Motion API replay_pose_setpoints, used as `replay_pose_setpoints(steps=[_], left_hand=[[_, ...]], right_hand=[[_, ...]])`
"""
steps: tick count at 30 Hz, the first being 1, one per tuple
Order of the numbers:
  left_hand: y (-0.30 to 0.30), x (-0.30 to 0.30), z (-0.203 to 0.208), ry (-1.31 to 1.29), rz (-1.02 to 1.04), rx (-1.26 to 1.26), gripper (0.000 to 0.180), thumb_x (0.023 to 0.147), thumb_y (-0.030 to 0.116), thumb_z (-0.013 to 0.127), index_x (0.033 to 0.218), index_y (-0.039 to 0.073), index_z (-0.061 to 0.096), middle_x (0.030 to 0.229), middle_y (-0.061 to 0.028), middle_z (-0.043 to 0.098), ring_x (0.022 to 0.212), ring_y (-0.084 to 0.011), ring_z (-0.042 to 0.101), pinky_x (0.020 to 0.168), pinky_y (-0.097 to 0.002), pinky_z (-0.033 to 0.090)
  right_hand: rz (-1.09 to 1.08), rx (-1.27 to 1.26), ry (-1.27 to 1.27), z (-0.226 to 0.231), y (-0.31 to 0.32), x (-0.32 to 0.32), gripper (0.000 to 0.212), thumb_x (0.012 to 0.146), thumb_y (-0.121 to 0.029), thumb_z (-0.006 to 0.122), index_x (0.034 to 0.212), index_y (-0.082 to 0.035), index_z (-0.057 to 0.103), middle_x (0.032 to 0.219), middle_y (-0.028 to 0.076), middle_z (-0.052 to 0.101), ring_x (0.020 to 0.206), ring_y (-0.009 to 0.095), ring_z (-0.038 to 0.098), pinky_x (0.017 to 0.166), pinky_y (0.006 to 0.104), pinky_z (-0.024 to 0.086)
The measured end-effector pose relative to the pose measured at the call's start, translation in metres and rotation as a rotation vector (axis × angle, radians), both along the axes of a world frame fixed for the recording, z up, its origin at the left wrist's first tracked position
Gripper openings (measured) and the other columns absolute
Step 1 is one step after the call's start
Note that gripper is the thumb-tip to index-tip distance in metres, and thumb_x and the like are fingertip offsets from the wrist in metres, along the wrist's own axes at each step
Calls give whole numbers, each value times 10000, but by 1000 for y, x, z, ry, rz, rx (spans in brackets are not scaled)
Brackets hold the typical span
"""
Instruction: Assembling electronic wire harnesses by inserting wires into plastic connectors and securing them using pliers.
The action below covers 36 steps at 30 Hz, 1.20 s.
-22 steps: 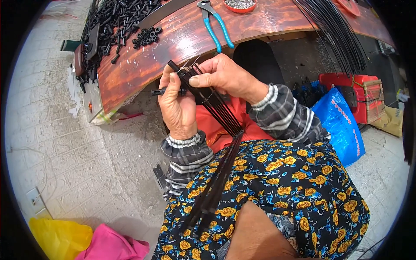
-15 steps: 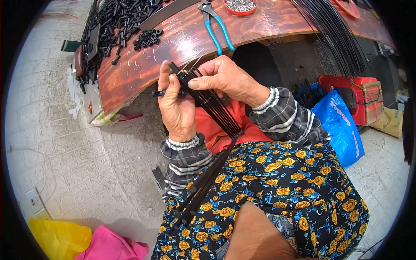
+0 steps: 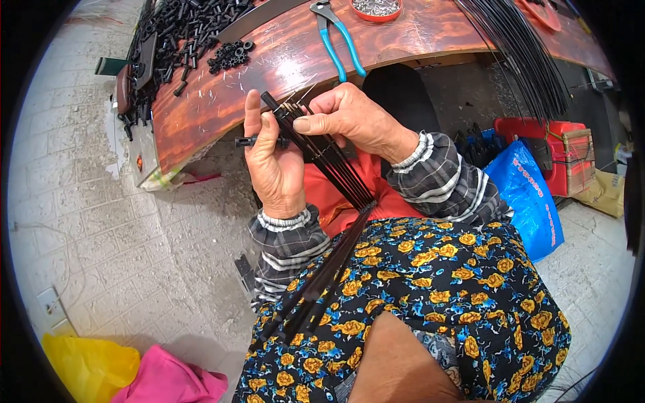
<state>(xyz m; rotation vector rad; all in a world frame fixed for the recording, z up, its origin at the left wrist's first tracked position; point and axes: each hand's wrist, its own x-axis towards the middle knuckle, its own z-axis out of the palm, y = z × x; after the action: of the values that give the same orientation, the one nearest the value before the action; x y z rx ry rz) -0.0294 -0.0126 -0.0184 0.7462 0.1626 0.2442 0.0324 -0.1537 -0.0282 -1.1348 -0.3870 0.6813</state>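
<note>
A bundle of thin black umbrella ribs runs down from my hands, gathers at a narrow point, and its lower ends fan out over my lap. My left hand is closed around the upper left of the bundle, beside a short black tube that sticks up. A small black plastic fitting juts sideways from the same hand. With thumb and fingers my right hand pinches the ribs' top ends from the right. Parts of the fingers behind the ribs are hidden.
On the wooden table ahead lie a heap of black plastic fittings, a pile of black rings, blue-handled pliers and a red dish of small metal pieces. More black ribs overhang the edge at right. A blue bag stands below.
The lower rib ends on my lap have spread apart. The small fitting by my left hand shows more of its length, and that hand's raised finger is straighter. Both hands otherwise keep nearly the same places.
</note>
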Motion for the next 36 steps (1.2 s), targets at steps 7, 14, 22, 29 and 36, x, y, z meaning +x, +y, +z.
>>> replay_pose_setpoints(steps=[7, 14, 22, 29, 36], left_hand=[[2, -4, 0, -5, -27, -50, 388, 928, 86, 573, 1307, 91, 494, 1136, -52, 598, 1053, -195, 568, 968, -382, 443], [1, -4, 1, -8, -5, -48, 392, 928, 89, 573, 1311, 86, 489, 1150, -57, 592, 1055, -201, 570, 956, -396, 461], [0, -5, -3, -49, -60, -80, 412, 933, 107, 569, 1334, 103, 477, 1178, -59, 586, 1054, -196, 571, 969, -393, 447], [-4, -3, 0, -4, -2, -56, 409, 927, 80, 573, 1326, 67, 484, 1135, -71, 608, 1029, -175, 576, 945, -357, 448], [0, -1, -3, 31, 24, -27, 427, 915, 75, 593, 1326, 48, 481, 1133, -55, 610, 1022, -160, 578, 925, -334, 456]], right_hand=[[115, 45, 86, -9, 2, 3, 295, 825, -309, 730, 691, -59, 649, 570, -68, 518, 419, 16, 389, 376, 177, 278], [98, 170, 56, -17, 3, 4, 321, 838, -309, 718, 652, -68, 614, 575, -61, 522, 434, 14, 404, 375, 175, 283], [39, -18, -32, -7, -1, -3, 307, 854, -309, 701, 686, -70, 606, 586, -69, 510, 439, 2, 409, 385, 163, 284], [42, 4, 10, -7, 2, -3, 262, 850, -296, 703, 817, -51, 617, 637, -46, 555, 443, 1, 413, 392, 157, 287], [4, 100, 7, 5, 3, -4, 457, 826, -257, 725, 1187, -22, 575, 788, -55, 601, 518, -14, 437, 397, 151, 281]])
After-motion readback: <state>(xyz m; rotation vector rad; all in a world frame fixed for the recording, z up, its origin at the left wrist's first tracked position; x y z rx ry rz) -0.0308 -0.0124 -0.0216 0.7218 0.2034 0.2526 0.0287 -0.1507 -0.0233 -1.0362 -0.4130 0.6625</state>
